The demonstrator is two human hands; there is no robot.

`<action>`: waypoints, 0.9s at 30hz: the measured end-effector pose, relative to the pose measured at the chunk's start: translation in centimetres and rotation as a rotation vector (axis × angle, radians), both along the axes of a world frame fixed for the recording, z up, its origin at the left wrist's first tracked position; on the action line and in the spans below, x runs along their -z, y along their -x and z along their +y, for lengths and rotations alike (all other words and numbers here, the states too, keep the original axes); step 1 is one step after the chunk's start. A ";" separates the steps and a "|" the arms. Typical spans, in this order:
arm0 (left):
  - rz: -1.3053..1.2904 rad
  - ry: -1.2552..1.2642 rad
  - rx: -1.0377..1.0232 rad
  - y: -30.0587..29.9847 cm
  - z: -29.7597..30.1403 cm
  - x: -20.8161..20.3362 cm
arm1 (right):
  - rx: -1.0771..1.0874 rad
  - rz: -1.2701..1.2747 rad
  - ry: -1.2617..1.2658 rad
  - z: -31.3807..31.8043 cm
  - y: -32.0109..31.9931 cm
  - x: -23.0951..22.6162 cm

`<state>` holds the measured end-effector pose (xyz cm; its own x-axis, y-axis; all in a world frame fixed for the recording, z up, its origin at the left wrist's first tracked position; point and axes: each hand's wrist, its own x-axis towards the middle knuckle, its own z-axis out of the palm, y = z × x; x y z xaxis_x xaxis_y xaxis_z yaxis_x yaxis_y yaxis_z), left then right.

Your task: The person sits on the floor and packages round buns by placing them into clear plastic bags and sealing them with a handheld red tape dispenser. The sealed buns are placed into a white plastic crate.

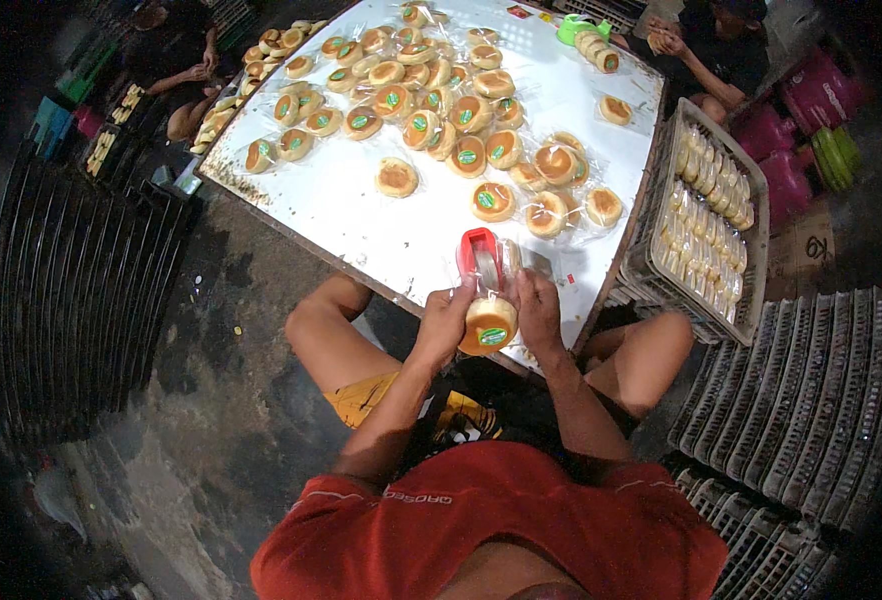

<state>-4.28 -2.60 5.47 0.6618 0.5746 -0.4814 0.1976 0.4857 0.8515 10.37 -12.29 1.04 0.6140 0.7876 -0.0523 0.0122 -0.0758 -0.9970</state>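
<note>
A round golden-topped bun (485, 318) with a green oval label hangs in its clear plastic bag at the near edge of the table. My left hand (445, 320) is closed on the bag's left side, and my right hand (538, 308) is closed on its right side. Just beyond the bun, between my hands, stands a red tape dispenser (477, 236); the bag's gathered plastic reaches up to it. Several bagged buns (545, 214) lie a little farther off, many with the same green label. One bun (396, 177) sits apart to the left.
The white table (341, 225) has crumbs on its left edge. A grey crate (651, 262) of bagged buns stands at the right, near stacked crates (786, 390). Two people sit across, one person's hands (667, 40) holding a bun beside a green dispenser (573, 30). Dark racks (81, 290) stand left.
</note>
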 end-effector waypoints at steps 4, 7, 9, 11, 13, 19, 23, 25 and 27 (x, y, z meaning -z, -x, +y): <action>-0.300 -0.120 -0.042 0.3 -0.7 0.1 | -0.176 0.428 0.031 -0.1 0.7 0.5; -0.371 -0.177 -0.015 0.7 0.1 2.5 | -0.085 -0.042 0.075 -0.9 0.6 -0.3; -0.316 -0.295 -0.049 0.2 0.3 2.7 | -0.037 -0.077 -0.191 -0.4 2.0 -2.6; -0.212 -0.575 -0.253 -1.4 -0.6 -0.6 | -0.074 -0.186 -0.076 -0.3 2.5 -3.4; -0.122 -0.635 -0.240 -1.6 -0.3 -1.4 | -0.071 -0.026 -0.087 -0.4 2.0 -2.0; -0.403 0.118 -0.155 -1.5 1.1 -0.6 | 0.010 0.425 -0.150 -0.3 1.9 -1.2; -0.282 -0.120 -0.191 -2.6 0.9 2.4 | -0.012 0.326 -0.060 -0.6 2.3 -2.0; -0.168 -0.469 -0.106 -1.9 0.9 3.4 | 0.017 0.225 0.002 -1.0 2.4 -1.8; -0.222 -0.520 -0.037 -1.6 0.5 3.3 | 0.076 0.108 -0.005 -0.8 2.1 -0.9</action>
